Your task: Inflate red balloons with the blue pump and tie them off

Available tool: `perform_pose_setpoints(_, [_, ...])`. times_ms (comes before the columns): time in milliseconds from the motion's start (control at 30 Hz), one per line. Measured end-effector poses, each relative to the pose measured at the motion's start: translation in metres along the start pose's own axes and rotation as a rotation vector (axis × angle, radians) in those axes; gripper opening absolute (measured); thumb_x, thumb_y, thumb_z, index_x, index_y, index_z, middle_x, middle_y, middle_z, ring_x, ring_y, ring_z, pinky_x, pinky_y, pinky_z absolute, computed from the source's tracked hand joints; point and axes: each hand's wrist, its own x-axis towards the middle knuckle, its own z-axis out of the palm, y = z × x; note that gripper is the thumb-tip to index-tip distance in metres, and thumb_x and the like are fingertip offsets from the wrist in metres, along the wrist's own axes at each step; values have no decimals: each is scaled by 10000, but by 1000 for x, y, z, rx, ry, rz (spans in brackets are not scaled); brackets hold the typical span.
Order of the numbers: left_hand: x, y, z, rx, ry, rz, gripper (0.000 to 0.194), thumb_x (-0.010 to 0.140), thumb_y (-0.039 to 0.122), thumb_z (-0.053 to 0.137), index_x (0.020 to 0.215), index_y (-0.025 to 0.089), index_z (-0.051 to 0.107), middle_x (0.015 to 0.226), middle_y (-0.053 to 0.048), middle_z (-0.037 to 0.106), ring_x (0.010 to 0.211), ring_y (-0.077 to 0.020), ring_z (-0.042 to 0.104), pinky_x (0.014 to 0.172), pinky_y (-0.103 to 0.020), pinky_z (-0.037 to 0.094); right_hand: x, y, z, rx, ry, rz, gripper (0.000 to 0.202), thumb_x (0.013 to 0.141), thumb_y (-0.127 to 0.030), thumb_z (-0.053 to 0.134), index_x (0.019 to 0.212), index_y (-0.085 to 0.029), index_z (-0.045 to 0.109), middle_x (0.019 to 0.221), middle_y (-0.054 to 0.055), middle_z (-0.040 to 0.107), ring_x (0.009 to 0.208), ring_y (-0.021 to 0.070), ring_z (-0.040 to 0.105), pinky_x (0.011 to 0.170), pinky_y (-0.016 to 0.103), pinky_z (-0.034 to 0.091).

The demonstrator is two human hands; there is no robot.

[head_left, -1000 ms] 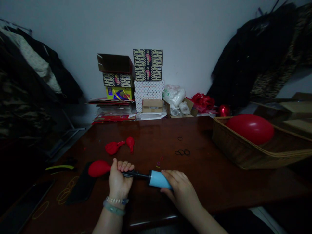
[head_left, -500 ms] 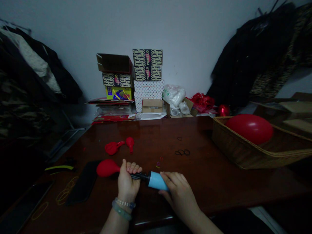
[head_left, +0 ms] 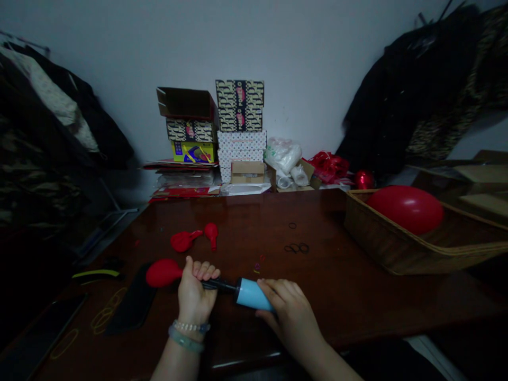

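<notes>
A balloon pump (head_left: 254, 294) with a light blue barrel and a black front end lies across both my hands above the table. My left hand (head_left: 198, 291), with two bracelets at the wrist, is closed around the black end and the neck of a small red balloon (head_left: 163, 272). That balloon points left and looks only slightly filled. My right hand (head_left: 291, 312) grips the blue barrel from the right. Beyond my left hand lie two flat red balloons, one on its side (head_left: 184, 241) and one with its neck toward me (head_left: 211, 233).
A wicker basket (head_left: 392, 254) on the right holds a large inflated red balloon (head_left: 407, 209). Black hair ties (head_left: 297, 248) and yellow rubber bands (head_left: 103, 317) lie on the brown table (head_left: 337, 286). A dark phone-like slab (head_left: 133, 301) is at left. Stacked boxes (head_left: 240, 106) stand behind.
My left hand has moved left with the balloon and the black end. More of the pump's black shaft shows between my hands; my right hand has hardly moved.
</notes>
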Motion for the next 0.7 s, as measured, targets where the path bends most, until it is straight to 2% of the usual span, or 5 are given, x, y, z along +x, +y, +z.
perform_pose_setpoints(167, [5, 13, -3, -16, 14, 22, 406, 890, 243, 507, 579, 195, 251, 464, 80, 272, 370, -63, 294, 412, -223, 289, 0, 4, -2, 5, 3, -17, 525, 794, -290, 703, 1284, -241, 520, 1183, 82, 629, 1006, 251, 571, 865, 395, 447])
perform_pose_setpoints(300, [5, 13, -2, -32, 13, 20, 402, 892, 237, 500, 578, 194, 253, 462, 80, 277, 367, -60, 292, 408, -218, 285, -1, 6, -2, -4, 4, -16, 524, 786, -285, 709, 1276, -241, 527, 1184, 79, 628, 1011, 254, 567, 867, 398, 446])
perform_pose_setpoints(700, [-3, -21, -3, -52, 4, -37, 412, 860, 254, 565, 576, 194, 273, 460, 82, 274, 375, -60, 293, 415, -219, 282, -4, 5, 5, -43, 14, 3, 566, 746, -236, 743, 1271, -227, 531, 1153, 82, 636, 982, 249, 570, 850, 402, 446])
